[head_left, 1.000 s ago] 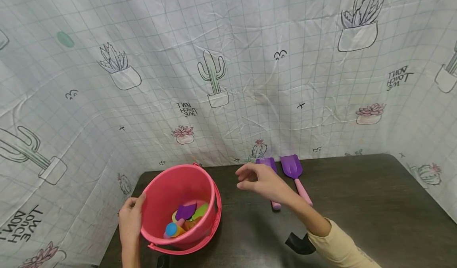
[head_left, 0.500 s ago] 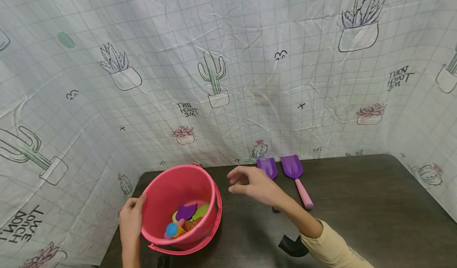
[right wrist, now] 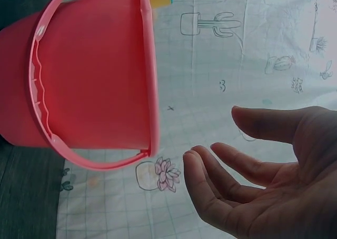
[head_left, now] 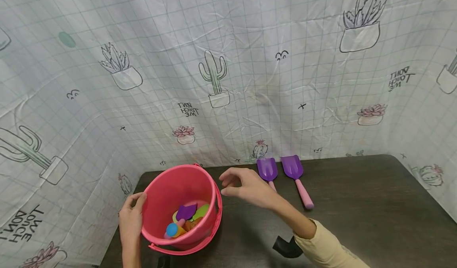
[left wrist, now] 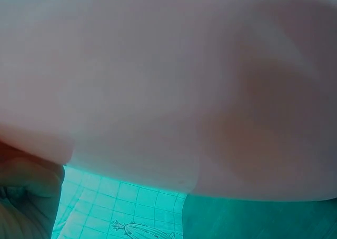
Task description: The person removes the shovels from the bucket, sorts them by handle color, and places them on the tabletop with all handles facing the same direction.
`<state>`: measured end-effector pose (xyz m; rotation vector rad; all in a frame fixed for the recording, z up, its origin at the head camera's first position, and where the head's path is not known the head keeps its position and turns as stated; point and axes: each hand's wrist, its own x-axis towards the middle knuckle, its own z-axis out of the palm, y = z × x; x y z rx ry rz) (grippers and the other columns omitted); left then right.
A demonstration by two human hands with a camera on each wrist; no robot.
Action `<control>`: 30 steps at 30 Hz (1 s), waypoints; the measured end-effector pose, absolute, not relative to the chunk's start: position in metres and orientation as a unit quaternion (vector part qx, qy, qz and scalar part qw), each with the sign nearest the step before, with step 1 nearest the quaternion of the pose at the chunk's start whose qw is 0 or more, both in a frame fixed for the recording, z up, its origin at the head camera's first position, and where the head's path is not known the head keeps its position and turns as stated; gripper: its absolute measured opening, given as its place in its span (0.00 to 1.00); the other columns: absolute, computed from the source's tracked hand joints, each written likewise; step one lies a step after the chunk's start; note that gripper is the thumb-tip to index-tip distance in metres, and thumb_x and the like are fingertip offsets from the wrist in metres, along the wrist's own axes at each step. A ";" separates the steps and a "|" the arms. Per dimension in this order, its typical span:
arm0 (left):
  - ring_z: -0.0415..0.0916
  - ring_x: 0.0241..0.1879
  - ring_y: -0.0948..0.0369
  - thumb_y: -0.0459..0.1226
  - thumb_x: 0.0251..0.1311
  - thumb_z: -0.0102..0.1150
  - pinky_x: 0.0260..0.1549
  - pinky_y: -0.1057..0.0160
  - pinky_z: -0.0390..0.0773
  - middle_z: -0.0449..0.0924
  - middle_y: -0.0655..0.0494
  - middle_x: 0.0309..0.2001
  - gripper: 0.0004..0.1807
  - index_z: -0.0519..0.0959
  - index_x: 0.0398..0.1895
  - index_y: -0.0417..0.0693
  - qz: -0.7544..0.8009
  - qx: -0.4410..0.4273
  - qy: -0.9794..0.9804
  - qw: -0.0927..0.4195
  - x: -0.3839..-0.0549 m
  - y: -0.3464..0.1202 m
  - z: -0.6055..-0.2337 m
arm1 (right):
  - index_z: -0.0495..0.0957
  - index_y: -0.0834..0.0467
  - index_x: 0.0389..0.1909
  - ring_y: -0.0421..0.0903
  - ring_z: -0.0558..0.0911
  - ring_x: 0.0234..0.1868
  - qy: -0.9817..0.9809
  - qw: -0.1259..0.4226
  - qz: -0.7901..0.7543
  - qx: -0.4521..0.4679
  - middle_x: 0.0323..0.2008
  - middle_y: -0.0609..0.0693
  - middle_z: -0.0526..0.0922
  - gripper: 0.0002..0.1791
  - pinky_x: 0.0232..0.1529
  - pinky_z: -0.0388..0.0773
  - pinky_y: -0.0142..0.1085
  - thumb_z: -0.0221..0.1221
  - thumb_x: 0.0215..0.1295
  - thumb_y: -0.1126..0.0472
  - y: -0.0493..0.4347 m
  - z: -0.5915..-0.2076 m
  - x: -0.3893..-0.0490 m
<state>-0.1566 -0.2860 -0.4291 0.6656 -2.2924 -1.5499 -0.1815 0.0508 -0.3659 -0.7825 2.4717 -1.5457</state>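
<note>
A pink bucket leans tilted on the table, its mouth toward me. Inside lie several plastic toys: a purple piece, a lime-green piece and a yellow one with a blue end. My left hand grips the bucket's left rim, its thumb over the edge. In the left wrist view a blurred pale surface hides most of the scene. Just right of the bucket my right hand hovers, holding nothing. The right wrist view shows its fingers loosely bent, apart from the bucket and its handle.
Two purple shovels with pink handles lie on the dark table behind my right hand, one shovel partly covered by my forearm, the other shovel in full sight. A patterned cloth hangs along the table's back and sides.
My right hand has moved left toward the bucket, uncovering more of the nearer shovel's purple blade. The left hand and the bucket have stayed in place.
</note>
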 end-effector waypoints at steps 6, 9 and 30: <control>0.77 0.32 0.68 0.50 0.77 0.53 0.28 0.71 0.78 0.79 0.37 0.53 0.25 0.78 0.62 0.38 -0.545 0.233 -0.791 0.151 -0.157 -0.285 -0.430 | 0.84 0.61 0.49 0.40 0.84 0.43 0.815 0.062 -0.513 -0.261 0.40 0.47 0.87 0.15 0.43 0.79 0.36 0.67 0.64 0.59 0.043 -0.364 -0.181; 0.77 0.31 0.70 0.50 0.77 0.54 0.28 0.71 0.78 0.79 0.37 0.53 0.26 0.78 0.63 0.38 -0.547 0.230 -0.790 0.152 -0.157 -0.285 -0.430 | 0.84 0.62 0.49 0.40 0.84 0.42 0.813 0.066 -0.517 -0.262 0.40 0.48 0.87 0.15 0.42 0.79 0.36 0.67 0.64 0.61 0.039 -0.363 -0.181; 0.77 0.30 0.76 0.52 0.76 0.55 0.29 0.73 0.79 0.84 0.38 0.52 0.29 0.78 0.65 0.38 -0.546 0.210 -0.794 0.165 -0.156 -0.285 -0.431 | 0.84 0.59 0.49 0.39 0.83 0.42 0.807 0.084 -0.523 -0.263 0.39 0.44 0.86 0.12 0.42 0.81 0.34 0.67 0.65 0.62 0.019 -0.357 -0.176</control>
